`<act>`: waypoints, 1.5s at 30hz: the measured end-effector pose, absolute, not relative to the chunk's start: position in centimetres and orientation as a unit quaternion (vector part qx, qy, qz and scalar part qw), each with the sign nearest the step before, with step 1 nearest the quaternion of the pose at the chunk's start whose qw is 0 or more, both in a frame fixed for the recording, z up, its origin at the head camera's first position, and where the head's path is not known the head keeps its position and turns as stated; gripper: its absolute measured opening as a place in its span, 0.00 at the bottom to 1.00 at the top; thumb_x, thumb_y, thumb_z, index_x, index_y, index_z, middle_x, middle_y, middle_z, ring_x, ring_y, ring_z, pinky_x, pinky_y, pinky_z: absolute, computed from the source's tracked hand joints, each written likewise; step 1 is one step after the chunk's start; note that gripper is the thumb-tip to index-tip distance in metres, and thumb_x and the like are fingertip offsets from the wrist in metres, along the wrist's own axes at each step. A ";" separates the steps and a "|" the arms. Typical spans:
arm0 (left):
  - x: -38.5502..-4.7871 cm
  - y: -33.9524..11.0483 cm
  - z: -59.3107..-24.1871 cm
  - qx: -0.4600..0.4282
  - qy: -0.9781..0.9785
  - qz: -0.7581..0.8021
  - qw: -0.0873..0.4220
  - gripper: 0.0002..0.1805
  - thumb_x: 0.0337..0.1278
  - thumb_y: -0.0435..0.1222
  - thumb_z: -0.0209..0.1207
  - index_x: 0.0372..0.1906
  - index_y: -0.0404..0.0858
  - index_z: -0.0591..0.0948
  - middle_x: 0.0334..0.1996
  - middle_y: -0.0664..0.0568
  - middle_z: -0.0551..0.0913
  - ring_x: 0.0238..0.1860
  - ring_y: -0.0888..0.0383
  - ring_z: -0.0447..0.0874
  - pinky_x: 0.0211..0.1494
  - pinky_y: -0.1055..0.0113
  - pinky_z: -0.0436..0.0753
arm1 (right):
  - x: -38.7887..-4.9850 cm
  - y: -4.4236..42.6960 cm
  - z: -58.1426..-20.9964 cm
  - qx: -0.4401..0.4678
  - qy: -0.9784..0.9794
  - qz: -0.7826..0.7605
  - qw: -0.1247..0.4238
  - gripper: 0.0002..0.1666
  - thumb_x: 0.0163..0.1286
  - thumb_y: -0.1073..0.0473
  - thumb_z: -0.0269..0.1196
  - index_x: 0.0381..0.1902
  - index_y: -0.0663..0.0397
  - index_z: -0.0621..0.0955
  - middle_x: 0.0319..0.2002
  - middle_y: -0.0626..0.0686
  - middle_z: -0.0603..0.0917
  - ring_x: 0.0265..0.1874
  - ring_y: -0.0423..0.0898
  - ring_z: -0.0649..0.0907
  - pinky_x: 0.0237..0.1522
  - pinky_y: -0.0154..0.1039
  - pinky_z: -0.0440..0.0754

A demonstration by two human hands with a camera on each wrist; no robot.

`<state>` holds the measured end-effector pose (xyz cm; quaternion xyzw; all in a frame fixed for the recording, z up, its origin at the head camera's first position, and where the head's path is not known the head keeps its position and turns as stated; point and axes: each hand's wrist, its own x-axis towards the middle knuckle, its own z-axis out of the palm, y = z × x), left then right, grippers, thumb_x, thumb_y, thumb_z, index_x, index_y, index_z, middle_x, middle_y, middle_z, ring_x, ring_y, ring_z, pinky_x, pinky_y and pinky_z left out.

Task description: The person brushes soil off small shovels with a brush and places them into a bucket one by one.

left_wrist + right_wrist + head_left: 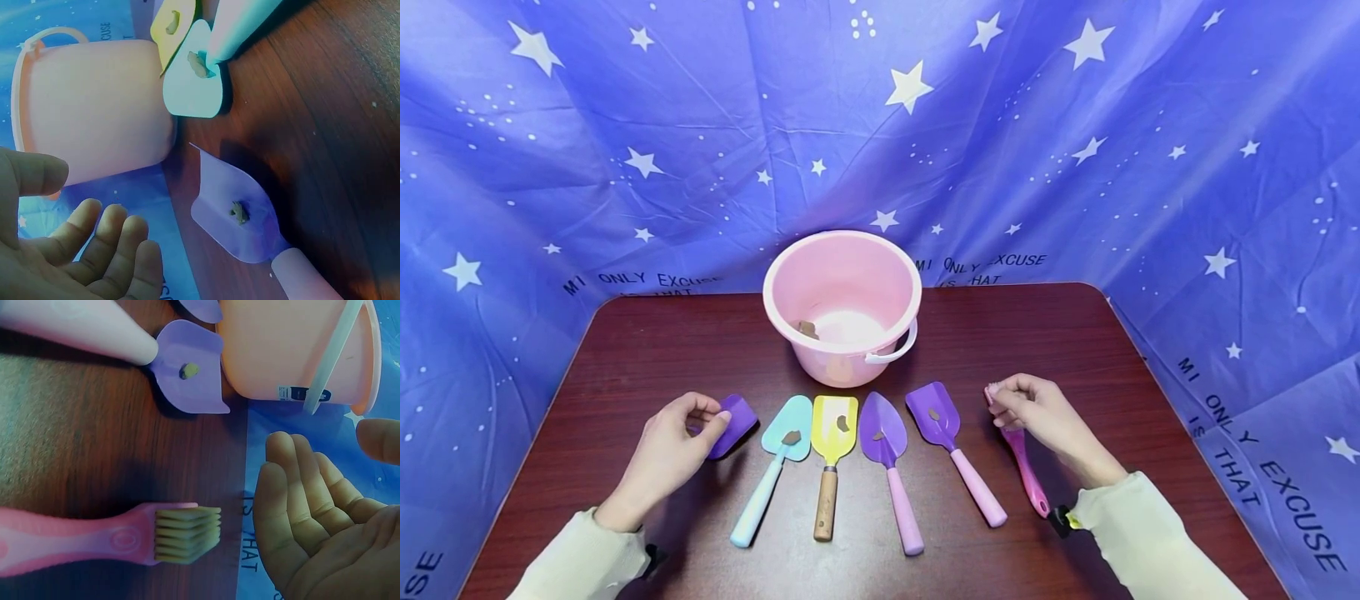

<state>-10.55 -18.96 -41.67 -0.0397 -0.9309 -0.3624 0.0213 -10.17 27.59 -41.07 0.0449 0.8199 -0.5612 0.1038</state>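
My left hand (666,442) hovers over the leftmost purple shovel (741,423), fingers loosely bent and holding nothing. In the left wrist view that shovel's blade (240,178) bears a small brown lump (238,213). On the other side, my right hand (1051,417) is above a pink brush (1027,475). The right wrist view shows pale bristles (187,534) on the brush, apart from relaxed, empty fingers (272,506). Between the hands lie a light-blue trowel (767,487), a yellow shovel (831,454), a pointed purple trowel (891,467) and a square purple shovel (958,454).
A pink bucket (827,362) with a white handle (898,348) stands behind the tools. Brown pieces (807,329) lie inside it. Small brown lumps rest on the middle tools' blades. A star-printed blue cloth (820,108) hangs around the dark wooden table (670,358).
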 end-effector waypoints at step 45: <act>-9.2 -23.0 -43.0 -0.052 -0.960 -0.271 0.034 0.14 0.50 0.40 0.66 0.37 0.34 0.81 0.32 0.49 0.81 0.32 0.53 0.81 0.37 0.56 0.74 | -8.4 30.5 -42.4 0.066 0.864 -0.490 0.099 0.19 0.68 0.55 0.60 0.40 0.70 0.76 0.31 0.61 0.85 0.27 0.52 0.85 0.31 0.45 0.82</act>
